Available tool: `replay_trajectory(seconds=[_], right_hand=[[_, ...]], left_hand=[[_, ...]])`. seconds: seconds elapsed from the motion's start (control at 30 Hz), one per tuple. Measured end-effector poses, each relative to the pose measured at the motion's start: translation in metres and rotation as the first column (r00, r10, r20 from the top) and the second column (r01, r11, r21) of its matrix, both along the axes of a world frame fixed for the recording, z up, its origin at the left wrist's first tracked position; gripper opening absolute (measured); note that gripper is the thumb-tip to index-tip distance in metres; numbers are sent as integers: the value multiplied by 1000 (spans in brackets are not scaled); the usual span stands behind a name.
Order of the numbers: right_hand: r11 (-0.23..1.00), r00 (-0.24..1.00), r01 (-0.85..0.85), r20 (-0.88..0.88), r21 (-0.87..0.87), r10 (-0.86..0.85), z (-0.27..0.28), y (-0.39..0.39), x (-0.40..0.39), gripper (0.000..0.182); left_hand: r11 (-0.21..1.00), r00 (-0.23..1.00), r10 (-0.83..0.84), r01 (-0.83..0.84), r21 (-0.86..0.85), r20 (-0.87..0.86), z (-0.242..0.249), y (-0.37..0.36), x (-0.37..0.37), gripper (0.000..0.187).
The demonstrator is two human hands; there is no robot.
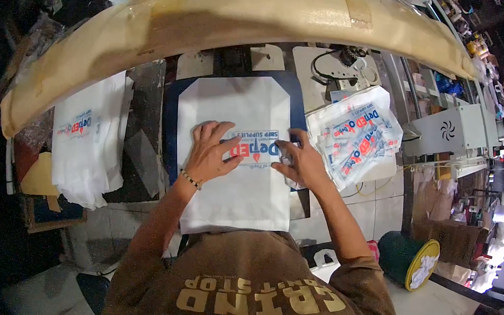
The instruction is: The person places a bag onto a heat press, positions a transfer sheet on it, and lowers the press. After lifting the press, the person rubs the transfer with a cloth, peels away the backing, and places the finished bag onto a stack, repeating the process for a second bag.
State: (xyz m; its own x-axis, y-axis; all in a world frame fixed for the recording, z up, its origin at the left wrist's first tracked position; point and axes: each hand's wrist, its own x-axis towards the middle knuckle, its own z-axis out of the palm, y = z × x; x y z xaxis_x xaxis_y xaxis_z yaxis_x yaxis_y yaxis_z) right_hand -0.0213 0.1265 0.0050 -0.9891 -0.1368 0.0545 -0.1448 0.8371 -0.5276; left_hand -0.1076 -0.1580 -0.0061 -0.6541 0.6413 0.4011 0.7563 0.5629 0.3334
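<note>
A white bag (pixel 231 202) lies flat on a dark blue board (pixel 179 95) in front of me. Red and blue DepED lettering (pixel 256 145) shows on it, upside down. My left hand (pixel 212 151) rests on the bag left of the print, fingers spread, thumb near the red letters. A beaded bracelet (pixel 190 179) circles that wrist. At the print's right edge, my right hand (pixel 303 162) has curled fingers around crumpled, clear-looking film (pixel 286 173), partly hidden by the hand. Index finger and thumb touch the print area.
A long yellowish roll (pixel 251 9) in clear plastic arches across the far side. White printed bags (pixel 87 156) hang at left. Printed sheets (pixel 358 136) pile up at right. Beyond are a grey vented machine (pixel 447 130) and a green bin (pixel 400 254).
</note>
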Motion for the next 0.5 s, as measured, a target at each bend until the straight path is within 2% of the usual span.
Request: replay_trajectory(seconds=[0.13, 0.27, 0.33, 0.5], right_hand=[[1000, 997, 11, 70, 20, -13, 7, 4, 1, 60], [998, 995, 25, 94, -50, -20, 4, 8, 0, 63], [997, 996, 17, 86, -75, -10, -1, 12, -2, 63], [992, 989, 9, 146, -125, 9, 4, 17, -5, 62]], left_hand=[[996, 998, -34, 38, -82, 55, -5, -2, -4, 41], [997, 998, -64, 64, -45, 7, -6, -1, -5, 43], [996, 993, -68, 74, -52, 96, -5, -1, -6, 50], [997, 994, -68, 71, -37, 88, 0, 0, -5, 50]])
